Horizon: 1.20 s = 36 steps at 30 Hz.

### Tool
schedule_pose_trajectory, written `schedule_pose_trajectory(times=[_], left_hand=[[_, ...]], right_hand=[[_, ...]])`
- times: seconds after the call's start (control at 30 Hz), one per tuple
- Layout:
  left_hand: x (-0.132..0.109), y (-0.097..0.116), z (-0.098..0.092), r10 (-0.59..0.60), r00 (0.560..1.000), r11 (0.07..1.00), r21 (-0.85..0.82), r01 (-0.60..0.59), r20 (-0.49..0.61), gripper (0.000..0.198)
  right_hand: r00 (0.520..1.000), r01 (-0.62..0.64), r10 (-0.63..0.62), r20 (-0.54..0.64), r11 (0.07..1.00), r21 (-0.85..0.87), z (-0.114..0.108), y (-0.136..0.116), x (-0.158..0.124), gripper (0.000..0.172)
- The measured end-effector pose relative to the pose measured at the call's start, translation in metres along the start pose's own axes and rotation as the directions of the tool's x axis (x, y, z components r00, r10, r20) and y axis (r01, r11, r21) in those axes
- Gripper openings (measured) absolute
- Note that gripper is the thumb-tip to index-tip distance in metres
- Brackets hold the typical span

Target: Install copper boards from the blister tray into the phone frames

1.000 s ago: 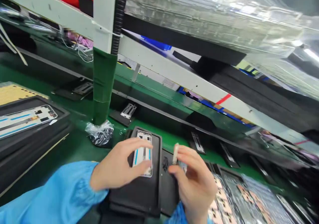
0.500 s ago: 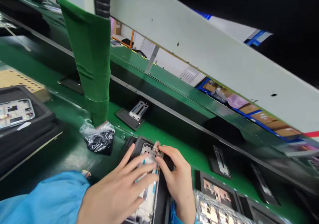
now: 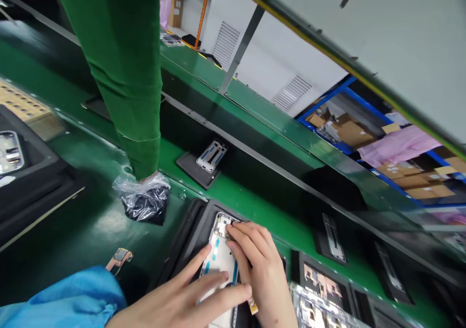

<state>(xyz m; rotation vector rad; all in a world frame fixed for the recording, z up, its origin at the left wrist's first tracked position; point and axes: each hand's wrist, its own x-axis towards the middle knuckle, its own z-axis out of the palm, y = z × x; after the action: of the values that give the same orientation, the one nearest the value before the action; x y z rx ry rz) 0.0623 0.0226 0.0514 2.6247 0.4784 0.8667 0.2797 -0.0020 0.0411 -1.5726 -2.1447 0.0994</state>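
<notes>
A phone mid-frame (image 3: 220, 255), white and silver with blue strips, lies on a black tray (image 3: 185, 240). My left hand (image 3: 185, 296) comes in from the lower left, and its fingers lie across the lower part of the frame. My right hand (image 3: 258, 265) presses its fingertips on the upper end of the frame, hiding whatever is under them. A small yellow-edged strip (image 3: 253, 307) shows below my right hand. Both hands hide the frame's bottom end.
A second phone frame (image 3: 211, 155) rests on a black pad (image 3: 191, 168) beyond a green-wrapped post (image 3: 124, 75) and a bagged black bundle (image 3: 142, 202). A flex cable (image 3: 119, 259) lies on the green bench. Trays of parts (image 3: 320, 284) stand at lower right.
My hands have come together on the frame; my right hand, earlier holding a small pale part away from it, is now on its upper end. The view has swung, showing more of the shelves beyond.
</notes>
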Motion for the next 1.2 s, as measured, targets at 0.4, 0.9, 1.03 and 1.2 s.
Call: schedule_pose_trajectory(times=[0.4, 0.9, 1.03, 1.2], left_hand=[[-0.009, -0.003, 0.006, 0.029, 0.999, 0.999, -0.027, -0.028, 0.035, 0.036], [-0.009, 0.003, -0.005, 0.040, 0.994, 0.999, -0.035, -0.036, 0.102, 0.039], [-0.034, -0.004, 0.005, -0.348, 0.936, 0.933, 0.080, 0.351, -0.051, 0.058], [-0.039, -0.017, 0.007, -0.695, 0.712, 0.713, -0.026, 0.700, 0.100, 0.035]], right_hand=[[1.000, -0.009, 0.010, 0.015, 0.999, -0.037, 0.001, -0.001, 0.001, 0.023], [0.996, 0.024, -0.010, 0.088, 0.987, -0.162, 0.008, -0.004, -0.004, 0.042], [0.992, 0.042, -0.025, 0.121, 0.989, -0.141, 0.003, -0.006, -0.015, 0.065], [0.997, -0.054, 0.049, -0.058, 0.995, -0.080, -0.017, -0.005, -0.039, 0.056]])
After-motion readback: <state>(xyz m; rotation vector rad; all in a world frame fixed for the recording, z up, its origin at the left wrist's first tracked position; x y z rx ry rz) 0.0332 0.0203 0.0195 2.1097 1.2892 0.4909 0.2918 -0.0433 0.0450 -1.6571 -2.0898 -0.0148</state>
